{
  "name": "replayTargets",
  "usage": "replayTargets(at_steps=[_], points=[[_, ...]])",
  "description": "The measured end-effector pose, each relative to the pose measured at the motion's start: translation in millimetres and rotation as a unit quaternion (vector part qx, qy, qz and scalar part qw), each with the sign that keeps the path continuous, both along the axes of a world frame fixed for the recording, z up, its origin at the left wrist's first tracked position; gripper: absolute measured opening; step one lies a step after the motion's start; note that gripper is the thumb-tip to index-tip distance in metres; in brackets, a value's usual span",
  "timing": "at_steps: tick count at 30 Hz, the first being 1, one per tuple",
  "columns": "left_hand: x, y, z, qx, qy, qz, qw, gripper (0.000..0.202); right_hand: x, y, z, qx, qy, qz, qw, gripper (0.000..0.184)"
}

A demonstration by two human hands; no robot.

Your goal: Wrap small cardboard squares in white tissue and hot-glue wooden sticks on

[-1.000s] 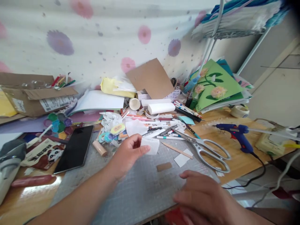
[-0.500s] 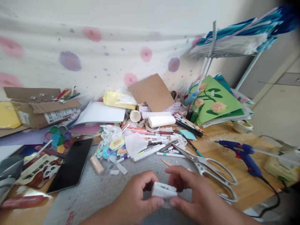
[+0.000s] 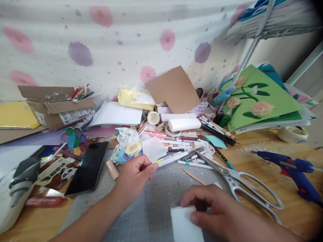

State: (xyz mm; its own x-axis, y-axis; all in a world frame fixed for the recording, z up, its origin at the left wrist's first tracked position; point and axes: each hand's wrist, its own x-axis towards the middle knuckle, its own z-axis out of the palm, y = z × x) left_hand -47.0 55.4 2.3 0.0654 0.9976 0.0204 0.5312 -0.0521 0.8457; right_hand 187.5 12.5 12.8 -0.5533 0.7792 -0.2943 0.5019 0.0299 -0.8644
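Observation:
My right hand (image 3: 209, 208) pinches a folded white textured tissue (image 3: 186, 223) between thumb and fingers, low over the grey cutting mat (image 3: 156, 198). My left hand (image 3: 138, 174) reaches further out, its thumb and fingertips pressed together. Those fingertips overlap the near end of a white marker (image 3: 174, 159) on the pile; whether they grip it or hold something small I cannot tell. Big metal scissors (image 3: 237, 185) lie open-handled just beyond my right hand. A pointed wooden stick (image 3: 194, 176) rests on the mat between the hands and the pens.
Left of the mat are a black phone (image 3: 87, 168), a small beige cylinder (image 3: 112, 169) and a red tube (image 3: 45, 201). A blue glue gun (image 3: 285, 164) lies at the right. Pens and paper scraps crowd the back, with a cardboard box (image 3: 58, 112) and a white roll (image 3: 184, 124).
The left hand has let go of the white tissue and moved forward and left to the marker pile. The right hand keeps the tissue, now hanging lower. The view has tilted down and shifted.

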Motion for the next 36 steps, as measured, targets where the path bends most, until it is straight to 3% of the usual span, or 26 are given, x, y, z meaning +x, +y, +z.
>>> replayTargets(at_steps=[3, 6, 11, 15, 18, 22, 25, 27, 30, 32, 36], points=[[-10, 8, -2.6, 0.096, 0.138, 0.047, 0.985, 0.039, -8, -5, -3.0, 0.005, -0.009, 0.029, 1.0, 0.019], [-20, 20, -2.8, 0.165, 0.201, 0.098, 0.961, 0.023, -15, -8, -3.0, 0.033, -0.046, 0.056, 0.997, 0.022], [-24, 44, -5.8, 0.189, 0.259, 0.145, 0.936, 0.034, -12, -8, -2.4, 0.208, -0.039, 0.036, 0.977, 0.034], [-16, 53, -7.1, 0.19, 0.238, 0.124, 0.944, 0.012, 5, -9, -5.7, 0.287, -0.007, -0.007, 0.958, 0.03], [-8, 44, 3.5, 0.205, 0.186, 0.067, 0.959, 0.01, 19, -6, -6.4, 0.308, 0.01, -0.056, 0.95, 0.024], [4, 19, 26.7, 0.169, 0.087, -0.024, 0.981, 0.01, 27, 4, -3.9, 0.279, 0.065, -0.137, 0.948, 0.028], [16, 1, 38.1, 0.123, 0.007, -0.087, 0.989, 0.014, 22, 11, -2.3, 0.19, 0.143, -0.196, 0.951, 0.049], [24, -9, 39.6, 0.061, -0.097, -0.124, 0.986, 0.014, 15, 14, -3.6, 0.109, 0.211, -0.203, 0.95, 0.061], [32, -17, 32.9, -0.034, -0.216, -0.143, 0.965, 0.014, 6, 13, -8.7, 0.035, 0.28, -0.2, 0.938, 0.05], [34, -20, 24.1, -0.057, -0.244, -0.136, 0.958, 0.015, 3, 12, -11.8, 0.026, 0.295, -0.21, 0.932, 0.035], [37, -21, 4.1, -0.121, -0.326, -0.129, 0.929, 0.029, 4, 12, -14.2, 0.014, 0.331, -0.232, 0.914, 0.03]])
